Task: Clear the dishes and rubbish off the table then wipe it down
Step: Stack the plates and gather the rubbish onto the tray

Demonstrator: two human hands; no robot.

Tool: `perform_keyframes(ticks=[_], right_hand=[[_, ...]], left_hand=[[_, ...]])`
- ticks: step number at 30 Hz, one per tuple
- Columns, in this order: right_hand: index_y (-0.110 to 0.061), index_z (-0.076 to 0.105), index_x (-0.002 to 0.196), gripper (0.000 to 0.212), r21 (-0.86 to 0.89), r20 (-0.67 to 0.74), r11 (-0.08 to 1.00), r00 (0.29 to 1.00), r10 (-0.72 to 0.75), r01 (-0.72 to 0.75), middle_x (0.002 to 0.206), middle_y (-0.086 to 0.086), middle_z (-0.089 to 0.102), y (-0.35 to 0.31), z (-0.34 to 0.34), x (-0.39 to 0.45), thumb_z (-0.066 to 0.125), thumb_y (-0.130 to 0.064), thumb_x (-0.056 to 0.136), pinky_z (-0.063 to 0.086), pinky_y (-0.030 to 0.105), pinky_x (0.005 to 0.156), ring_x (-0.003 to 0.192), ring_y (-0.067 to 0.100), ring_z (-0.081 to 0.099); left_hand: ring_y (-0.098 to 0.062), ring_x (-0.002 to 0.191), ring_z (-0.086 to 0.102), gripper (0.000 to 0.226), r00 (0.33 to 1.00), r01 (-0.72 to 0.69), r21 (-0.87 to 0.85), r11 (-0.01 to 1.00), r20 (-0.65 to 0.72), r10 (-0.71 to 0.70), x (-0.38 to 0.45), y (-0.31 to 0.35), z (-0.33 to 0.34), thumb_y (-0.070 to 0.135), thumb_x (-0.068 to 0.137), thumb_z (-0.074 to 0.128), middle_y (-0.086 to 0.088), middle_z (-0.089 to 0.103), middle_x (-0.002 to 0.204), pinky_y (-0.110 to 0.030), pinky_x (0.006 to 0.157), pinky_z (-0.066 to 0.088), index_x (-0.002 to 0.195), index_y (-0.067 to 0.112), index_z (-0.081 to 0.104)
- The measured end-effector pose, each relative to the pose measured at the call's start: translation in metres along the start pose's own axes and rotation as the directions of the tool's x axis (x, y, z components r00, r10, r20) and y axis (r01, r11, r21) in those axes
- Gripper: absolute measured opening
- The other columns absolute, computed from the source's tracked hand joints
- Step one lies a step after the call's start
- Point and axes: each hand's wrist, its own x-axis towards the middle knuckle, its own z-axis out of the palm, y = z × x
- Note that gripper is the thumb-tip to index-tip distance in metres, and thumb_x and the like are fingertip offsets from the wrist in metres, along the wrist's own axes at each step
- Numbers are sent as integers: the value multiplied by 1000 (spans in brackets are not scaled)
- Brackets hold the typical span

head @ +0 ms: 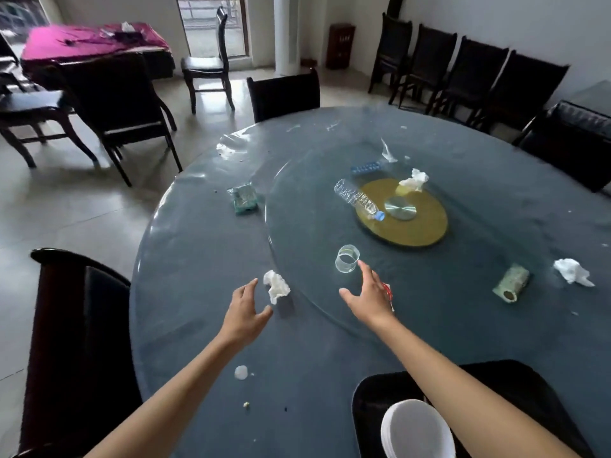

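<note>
A round table (205,332) under dark blue cloth carries a glass turntable (307,233). My left hand (246,312) is open beside a crumpled white tissue (277,285), fingers apart, not touching it. My right hand (368,297) is open just below a clear plastic cup (347,258) lying on the turntable, index fingertip near its rim. Under that hand, a red and white wrapper (389,290) is partly hidden. Two empty plastic bottles (358,198) (367,167) lie near the yellow hub (420,226). More tissues (415,180) (573,272) and green packets (244,198) (511,281) are scattered about.
A stack of white bowls (415,431) sits on a dark chair seat (370,391) at the near right. Dark chairs (79,342) (284,94) ring the table. A small white lump (241,372) and crumbs lie near the front edge. A magenta-covered table (92,41) stands far left.
</note>
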Motion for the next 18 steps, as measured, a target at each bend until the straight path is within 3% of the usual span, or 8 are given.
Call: perform_keyframes(ticks=[5, 9, 14, 18], right_hand=[[-24, 14, 162, 92, 50, -67, 991, 990, 125, -122, 170, 9, 8, -3, 35, 91, 72, -36, 91, 16, 36, 124, 156, 23, 12], [-33, 13, 162, 92, 0, -57, 985, 983, 173, -173, 171, 4, 3, 2, 60, 129, 71, -41, 91, 17, 41, 125, 156, 24, 10], [-29, 34, 156, 65, 34, -179, 989, 973, 147, -144, 162, 4, 30, 2, 81, 140, 63, -25, 98, 30, 40, 120, 147, 25, 33], [-22, 51, 143, 51, 46, -256, 993, 960, 116, -108, 138, 8, 50, -3, 86, 141, 65, -15, 95, 45, 37, 103, 125, 27, 54]], left_hand=[[-28, 143, 30, 85, 988, -33, 72, 997, 151, 21, 104, -15, 25, 37, 87, 71, -10, 30, 156, -38, 116, 30, 155, 12, 26], [-25, 133, 34, 79, 974, -56, 153, 987, 224, 20, 140, -37, 41, 45, 80, 71, -3, 36, 144, -47, 101, 47, 147, 23, 36], [-17, 118, 40, 46, 967, -178, 259, 949, 222, 121, 156, -54, 46, 38, 75, 75, 7, 40, 124, -37, 72, 55, 117, 33, 58], [-16, 110, 45, 28, 951, -252, 233, 939, 242, 195, 163, -56, 47, 32, 78, 74, 9, 47, 116, -36, 73, 54, 101, 25, 60]])
